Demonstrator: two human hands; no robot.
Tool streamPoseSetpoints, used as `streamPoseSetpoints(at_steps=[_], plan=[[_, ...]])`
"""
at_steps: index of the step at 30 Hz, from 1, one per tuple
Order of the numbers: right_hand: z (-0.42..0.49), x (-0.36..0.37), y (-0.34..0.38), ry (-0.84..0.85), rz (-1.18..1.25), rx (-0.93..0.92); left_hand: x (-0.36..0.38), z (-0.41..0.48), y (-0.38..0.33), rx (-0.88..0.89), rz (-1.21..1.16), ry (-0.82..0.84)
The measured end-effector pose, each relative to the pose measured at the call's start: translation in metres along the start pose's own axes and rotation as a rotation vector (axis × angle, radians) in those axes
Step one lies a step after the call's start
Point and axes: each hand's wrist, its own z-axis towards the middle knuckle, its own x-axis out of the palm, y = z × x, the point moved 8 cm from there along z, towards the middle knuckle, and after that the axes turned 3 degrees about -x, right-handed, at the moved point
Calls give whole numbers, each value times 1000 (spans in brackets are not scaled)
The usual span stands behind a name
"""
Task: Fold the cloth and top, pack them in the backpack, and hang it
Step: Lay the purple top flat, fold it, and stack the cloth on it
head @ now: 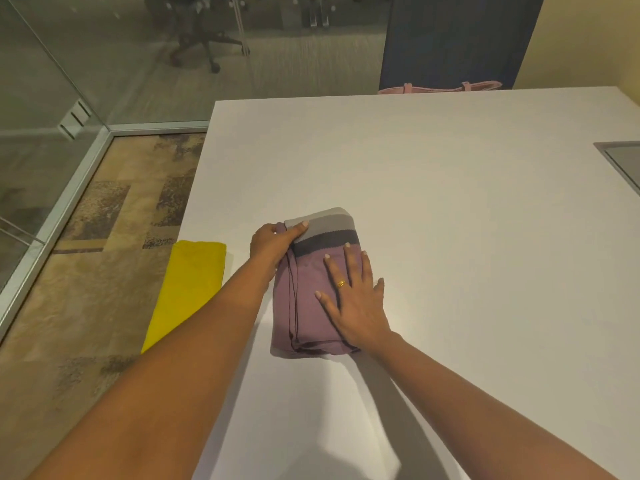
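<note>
Folded purple cloth point(304, 306) is pressed flat at centre frame on the white desk point(450, 202) by the outspread right hand point(353, 299); its upper left edge is gripped by the left hand point(272, 244).

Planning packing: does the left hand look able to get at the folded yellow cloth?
Probably yes: folded yellow cloth lies just left of the left hand, nothing between; it must first release the purple striped cloth.

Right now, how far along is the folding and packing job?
Done: the yellow cloth looks folded at the left edge of the table. In hand: the purple top is folded small, left hand gripping its far corner, right hand pressing it flat. Left: pack both in the pink bag at the far edge, then hang it.
</note>
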Motion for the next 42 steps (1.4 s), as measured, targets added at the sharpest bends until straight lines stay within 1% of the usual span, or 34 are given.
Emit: streamPoseSetpoints(at_steps=[1,4,7,10,12,14,15,16,18,19,21,23,24,25,27,28,30,32,34,40,42], plan=[[0,0,5,-2,-38,-16,1,1,1,-5,-2,20],[4,9,13,61,-132,-34,0,4,3,14,44,22],[4,14,15,92,-235,-9,-8,10,-3,55,210,-6],[6,13,15,74,-294,12,-12,21,-12,102,393,-12],[6,13,19,65,-300,-10,-11,26,-15,135,496,-14],[7,19,20,136,-235,-40,-9,29,-16,161,558,-41],[8,19,21,143,-224,-45,-9,30,-16,170,569,-56],[9,15,23,115,-234,-51,-9,31,-14,175,569,-71],[15,0,26,2,-233,-62,-11,28,-12,170,539,-113],[18,-8,26,-70,-199,-75,-12,24,-12,167,514,-144],[25,-18,25,-125,-105,-121,-16,9,-16,211,456,-249],[29,-19,20,-162,25,-152,-15,-17,-23,377,403,-365],[30,-20,19,-191,92,-170,-9,-33,-26,484,387,-388],[31,-18,18,-215,161,-181,1,-48,-27,578,401,-370],[31,-15,15,-237,272,-148,29,-68,-21,679,540,-248],[32,-13,14,-240,287,-133,42,-71,-12,688,642,-183],[31,-9,14,-251,192,-136,54,-64,13,657,809,-109],[29,0,14,-220,58,-127,50,-51,33,649,869,-97],[28,5,14,-194,-13,-118,44,-45,42,679,896,-115],[35,21,8,-59,-82,-110,45,-42,45,699,951,-146],[36,23,7,-26,-89,-103,45,-39,47,690,961,-130]])
